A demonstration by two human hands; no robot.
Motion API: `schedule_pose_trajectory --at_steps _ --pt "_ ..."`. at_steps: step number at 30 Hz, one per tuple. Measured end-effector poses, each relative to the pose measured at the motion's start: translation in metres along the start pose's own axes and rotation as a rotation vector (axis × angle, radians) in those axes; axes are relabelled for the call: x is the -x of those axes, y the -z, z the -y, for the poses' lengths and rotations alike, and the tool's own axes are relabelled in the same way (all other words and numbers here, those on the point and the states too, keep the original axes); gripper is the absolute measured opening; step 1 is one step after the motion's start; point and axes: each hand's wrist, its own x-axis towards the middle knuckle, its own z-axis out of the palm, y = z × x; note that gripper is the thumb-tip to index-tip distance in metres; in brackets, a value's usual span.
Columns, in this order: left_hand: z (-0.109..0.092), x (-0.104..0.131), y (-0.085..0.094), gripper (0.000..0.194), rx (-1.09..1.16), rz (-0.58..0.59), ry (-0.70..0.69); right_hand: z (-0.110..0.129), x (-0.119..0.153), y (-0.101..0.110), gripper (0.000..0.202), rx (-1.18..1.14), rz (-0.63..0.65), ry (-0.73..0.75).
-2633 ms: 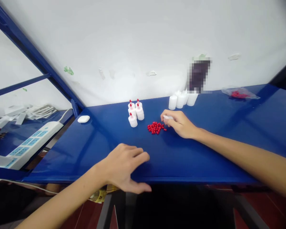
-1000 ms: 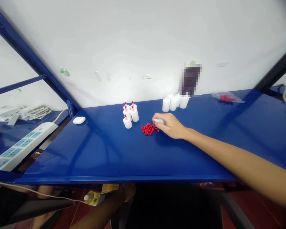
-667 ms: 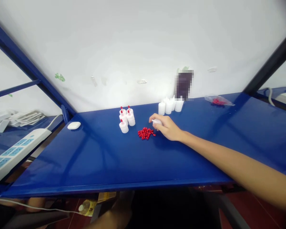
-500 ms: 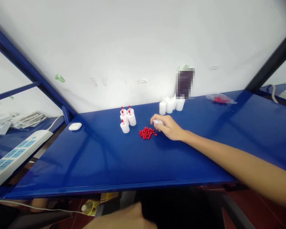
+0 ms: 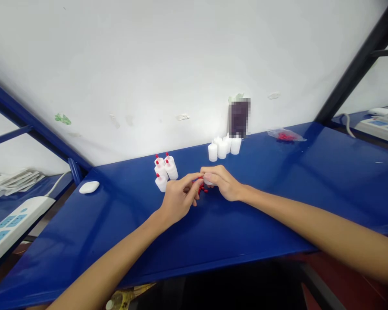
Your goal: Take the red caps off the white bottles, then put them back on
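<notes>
Blue tabletop (image 5: 84, 241), red-tipped bottles (image 5: 171, 172) upright, white wall (image 5: 164, 64) behind.

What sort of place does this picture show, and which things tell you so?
Probably a small workshop: white bottles with red tips stand grouped on a blue table against a marked white wall, and a power strip lies at the left.

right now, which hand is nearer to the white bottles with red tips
Left. The left hand is close by, in front and to the right of the white bottles with red tips; the right hand is farther right, holding another white bottle.
</notes>
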Motion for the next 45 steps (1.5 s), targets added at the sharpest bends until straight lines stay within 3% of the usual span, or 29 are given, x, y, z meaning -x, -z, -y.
schedule_pose_trajectory --at_steps 8,15,19,21,23,26,28,32,42,45 --pt "0.003 -0.005 -0.001 0.021 -0.133 0.049 -0.148 0.007 -0.003 0.001 0.052 0.114 0.039 -0.063" --pt "0.000 -0.008 0.001 0.021 0.010 0.104 -0.010 0.011 -0.007 0.001 0.058 0.165 0.069 -0.052" --pt "0.000 -0.005 -0.004 0.020 -0.039 0.055 -0.094 0.010 -0.007 -0.002 0.058 0.177 0.084 -0.012" --pt "0.000 -0.005 0.001 0.020 -0.133 -0.005 -0.204 0.009 -0.007 -0.002 0.054 0.145 0.069 -0.003" --pt "0.001 -0.006 0.017 0.019 -0.262 -0.142 -0.294 0.008 -0.006 0.000 0.048 0.103 0.054 0.000" --pt "0.008 -0.008 0.056 0.022 -0.415 -0.474 -0.280 0.004 -0.006 0.005 0.047 0.096 0.030 -0.011" --pt "0.017 -0.006 0.081 0.024 -0.487 -0.544 -0.216 0.000 -0.007 0.007 0.047 0.140 0.011 -0.025" --pt "0.032 -0.002 0.104 0.025 -0.503 -0.461 -0.092 -0.005 -0.009 0.008 0.044 0.227 0.010 -0.019" --pt "0.046 -0.001 0.102 0.028 -0.595 -0.214 -0.010 -0.007 -0.007 0.012 0.038 0.029 -0.018 -0.054" --pt "0.047 0.001 0.105 0.025 -0.572 -0.237 -0.021 -0.008 -0.007 0.013 0.036 -0.009 -0.005 -0.063"
